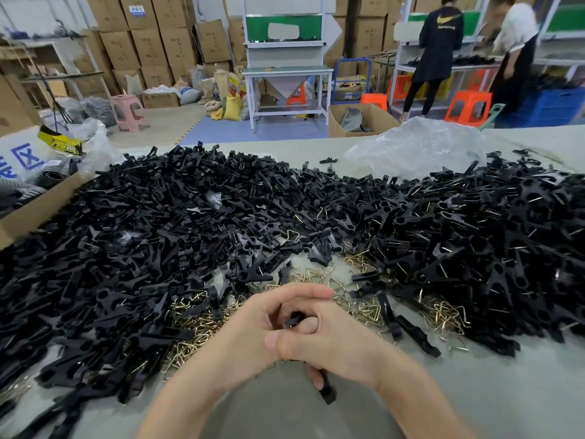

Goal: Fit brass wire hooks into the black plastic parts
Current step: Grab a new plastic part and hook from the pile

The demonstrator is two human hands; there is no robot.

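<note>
Nearest, my left hand (pixel 250 334) and right hand (pixel 332 343) curl their fingers (pixel 304 294) together round one black plastic part (pixel 326 392). Beyond, uncountable brass wire hooks (pixel 196 321) and loose black parts (pixel 190 217) heap the tabletop (pixel 506 391); two people (pixel 438 49) stand far behind.

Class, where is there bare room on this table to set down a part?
Bare table lies near right, between the right forearm and the black parts heap; a smaller patch lies between the forearms; a thin strip runs behind the heap. The middle, with brass hooks, is crowded.
</note>
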